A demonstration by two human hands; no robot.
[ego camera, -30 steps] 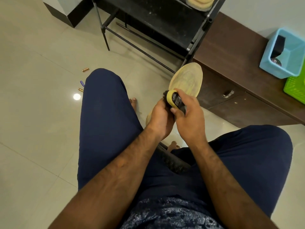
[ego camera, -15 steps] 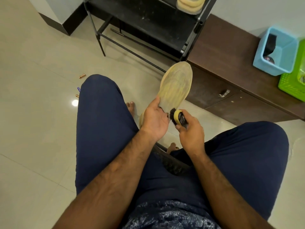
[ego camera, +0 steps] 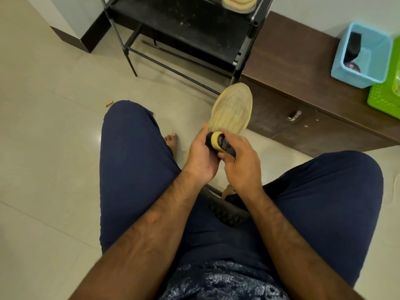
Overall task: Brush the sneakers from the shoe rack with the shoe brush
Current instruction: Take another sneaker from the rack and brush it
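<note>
Between the knees, the left hand [ego camera: 201, 156] is gripping the sneaker [ego camera: 232, 111] low down, near the heel. Its thumb is lying along the sole's edge, and its fingers are curling behind the shoe, out of sight. The right hand [ego camera: 242, 165] is clenching the brush [ego camera: 218, 144] by its handle. The yellow-banded head is poking out past the fingertips, and its dark bristles are meeting the lower sole just beside the left thumb.

The sneaker is being held in the air, sole towards the camera, toe pointing up and away beyond both hands. It is probably light, with a bendy sole and a soft upper, so a firm hold round the heel or waist is likely serving best. The brush looks rigid and easy to grip.

Further off, another sneaker [ego camera: 238, 4] is sitting on the rack [ego camera: 194, 29].
</note>
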